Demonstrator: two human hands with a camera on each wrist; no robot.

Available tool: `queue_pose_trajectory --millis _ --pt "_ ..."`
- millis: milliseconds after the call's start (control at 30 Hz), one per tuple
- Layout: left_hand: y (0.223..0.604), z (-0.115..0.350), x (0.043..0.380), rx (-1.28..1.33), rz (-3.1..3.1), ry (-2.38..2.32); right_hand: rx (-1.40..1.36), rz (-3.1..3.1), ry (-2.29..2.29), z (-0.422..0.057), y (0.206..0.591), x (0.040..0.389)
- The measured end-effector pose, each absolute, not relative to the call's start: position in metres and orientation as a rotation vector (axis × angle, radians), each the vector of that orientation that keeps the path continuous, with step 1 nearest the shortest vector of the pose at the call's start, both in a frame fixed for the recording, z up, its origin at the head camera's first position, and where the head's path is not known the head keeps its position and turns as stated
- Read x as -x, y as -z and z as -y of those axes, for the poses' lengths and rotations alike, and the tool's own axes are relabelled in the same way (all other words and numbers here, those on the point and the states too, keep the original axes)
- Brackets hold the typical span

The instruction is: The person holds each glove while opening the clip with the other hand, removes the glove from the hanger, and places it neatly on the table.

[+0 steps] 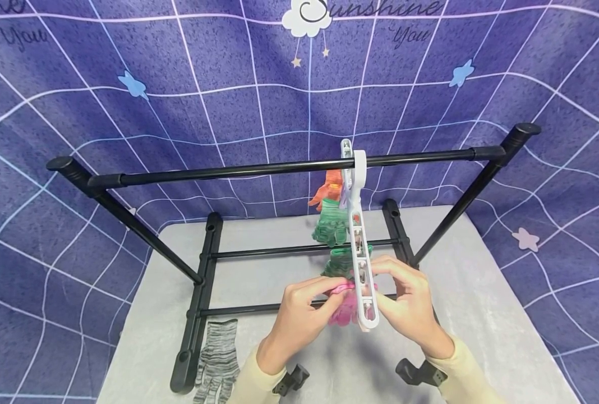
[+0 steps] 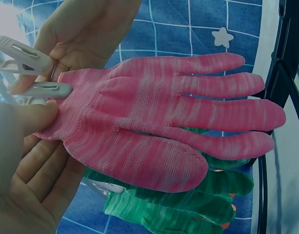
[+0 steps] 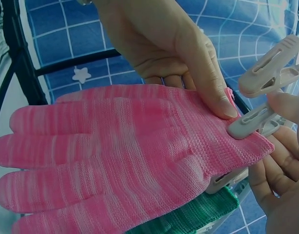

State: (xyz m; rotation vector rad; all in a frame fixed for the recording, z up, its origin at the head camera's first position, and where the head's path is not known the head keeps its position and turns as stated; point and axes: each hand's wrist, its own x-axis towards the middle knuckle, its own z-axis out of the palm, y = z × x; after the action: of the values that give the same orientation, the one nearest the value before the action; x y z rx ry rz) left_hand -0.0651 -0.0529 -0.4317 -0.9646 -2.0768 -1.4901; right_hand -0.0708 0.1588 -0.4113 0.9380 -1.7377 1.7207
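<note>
A pink striped knit glove (image 1: 347, 310) hangs fingers-down at the near end of a white clip hanger (image 1: 356, 241). My left hand (image 1: 302, 311) pinches the glove's cuff, its thumb lying on the knit in the right wrist view. From the hanger's other side, my right hand (image 1: 408, 300) pinches a white clip (image 3: 252, 122) whose tip overlaps the cuff. Another clip (image 3: 271, 68) sits just beside it with no glove in it. Behind the pink glove hang green gloves (image 1: 331, 221) and an orange glove (image 1: 328, 189), farther along the hanger.
The hanger hooks over the top bar (image 1: 249, 170) of a black rack standing on the pale table (image 1: 481, 292). A grey striped glove (image 1: 217, 353) lies by the rack's left foot (image 1: 190, 331). A purple patterned cloth (image 1: 259, 84) forms the backdrop.
</note>
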Motion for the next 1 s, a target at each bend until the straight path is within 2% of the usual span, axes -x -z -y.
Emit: queue_pose_trajectory --millis 1000 --pt "0.4348 0.0562 0.0633 0.922 2.101 1.48 -0.935 1.705 -1.738 -0.1582 0.4134 0.0727"
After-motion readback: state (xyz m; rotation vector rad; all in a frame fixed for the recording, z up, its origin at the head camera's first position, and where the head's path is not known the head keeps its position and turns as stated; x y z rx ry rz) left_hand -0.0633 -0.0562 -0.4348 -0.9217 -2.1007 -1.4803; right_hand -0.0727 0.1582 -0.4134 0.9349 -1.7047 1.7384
